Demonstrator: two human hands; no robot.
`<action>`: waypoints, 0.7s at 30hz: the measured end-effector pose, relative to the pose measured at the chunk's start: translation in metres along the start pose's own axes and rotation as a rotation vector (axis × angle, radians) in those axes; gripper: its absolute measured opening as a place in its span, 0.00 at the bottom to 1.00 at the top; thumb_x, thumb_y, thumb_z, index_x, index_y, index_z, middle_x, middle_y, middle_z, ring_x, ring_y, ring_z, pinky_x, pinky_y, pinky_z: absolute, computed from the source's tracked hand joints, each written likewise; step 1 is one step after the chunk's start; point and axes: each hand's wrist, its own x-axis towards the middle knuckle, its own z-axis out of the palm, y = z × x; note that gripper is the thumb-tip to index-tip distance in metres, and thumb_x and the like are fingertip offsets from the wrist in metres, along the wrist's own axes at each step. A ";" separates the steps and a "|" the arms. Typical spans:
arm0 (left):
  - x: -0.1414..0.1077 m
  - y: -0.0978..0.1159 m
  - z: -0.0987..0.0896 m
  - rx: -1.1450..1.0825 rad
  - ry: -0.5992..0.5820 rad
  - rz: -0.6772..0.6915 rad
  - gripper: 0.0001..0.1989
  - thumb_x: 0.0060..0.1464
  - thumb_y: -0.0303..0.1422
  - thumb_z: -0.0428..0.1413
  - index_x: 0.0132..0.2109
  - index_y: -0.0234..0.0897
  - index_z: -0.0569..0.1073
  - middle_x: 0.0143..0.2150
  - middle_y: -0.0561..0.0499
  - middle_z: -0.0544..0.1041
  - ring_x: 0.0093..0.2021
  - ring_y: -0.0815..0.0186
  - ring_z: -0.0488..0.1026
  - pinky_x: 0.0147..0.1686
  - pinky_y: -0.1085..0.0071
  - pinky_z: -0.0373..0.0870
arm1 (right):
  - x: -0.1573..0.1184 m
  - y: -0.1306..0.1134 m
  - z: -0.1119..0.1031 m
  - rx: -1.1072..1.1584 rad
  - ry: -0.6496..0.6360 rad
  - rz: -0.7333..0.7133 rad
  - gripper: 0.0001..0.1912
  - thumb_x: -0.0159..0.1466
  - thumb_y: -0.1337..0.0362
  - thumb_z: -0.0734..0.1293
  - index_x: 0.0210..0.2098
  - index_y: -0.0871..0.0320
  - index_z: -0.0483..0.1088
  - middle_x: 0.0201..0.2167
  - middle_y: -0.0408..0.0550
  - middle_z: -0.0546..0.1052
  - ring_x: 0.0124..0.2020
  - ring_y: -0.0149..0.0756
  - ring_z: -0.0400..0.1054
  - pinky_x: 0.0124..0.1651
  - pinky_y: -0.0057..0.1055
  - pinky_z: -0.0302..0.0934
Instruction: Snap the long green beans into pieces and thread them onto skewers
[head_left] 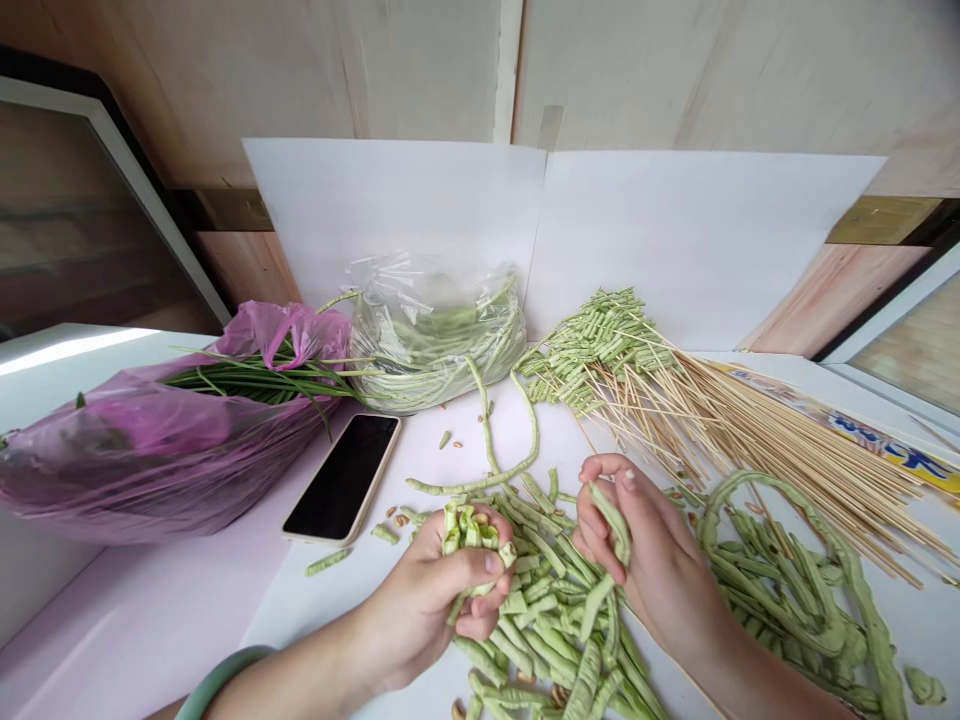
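My left hand (457,575) is closed round a bunch of short green bean pieces (474,530), their cut ends facing up. In my right hand (630,535) a single bean piece (612,520) is held between curled fingers and thumb. Both hands are above a loose pile of broken green beans (551,640) on the white table, a little apart from each other. At the back right, bean pieces threaded on thin wooden sticks (607,345) form a stack.
A phone (343,480) lies left of the pile. Behind it are a pink bag (150,450) with green stalks and a clear bag (439,345) of long beans. Bare sticks (795,440) spread out at right, behind a heap of flat beans (795,600).
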 end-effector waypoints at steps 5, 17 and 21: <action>0.001 -0.001 -0.002 -0.008 0.021 -0.010 0.15 0.40 0.33 0.66 0.32 0.35 0.68 0.19 0.57 0.65 0.18 0.78 0.54 0.18 0.79 0.42 | 0.013 0.001 -0.009 -0.119 0.096 0.006 0.17 0.68 0.45 0.55 0.38 0.51 0.60 0.23 0.34 0.60 0.17 0.27 0.53 0.23 0.29 0.56; -0.001 -0.001 -0.001 -0.041 0.017 -0.011 0.17 0.37 0.33 0.69 0.32 0.34 0.69 0.21 0.55 0.68 0.19 0.78 0.57 0.17 0.81 0.44 | 0.009 0.004 -0.013 -0.691 0.002 -0.083 0.26 0.63 0.56 0.65 0.59 0.53 0.61 0.59 0.54 0.66 0.61 0.50 0.56 0.62 0.50 0.49; 0.000 -0.002 -0.002 -0.016 -0.010 0.015 0.19 0.39 0.34 0.70 0.34 0.34 0.69 0.22 0.55 0.68 0.19 0.79 0.56 0.17 0.81 0.44 | -0.003 -0.006 -0.006 -0.627 -0.155 -0.251 0.13 0.63 0.61 0.66 0.48 0.50 0.68 0.37 0.46 0.73 0.41 0.42 0.67 0.45 0.39 0.63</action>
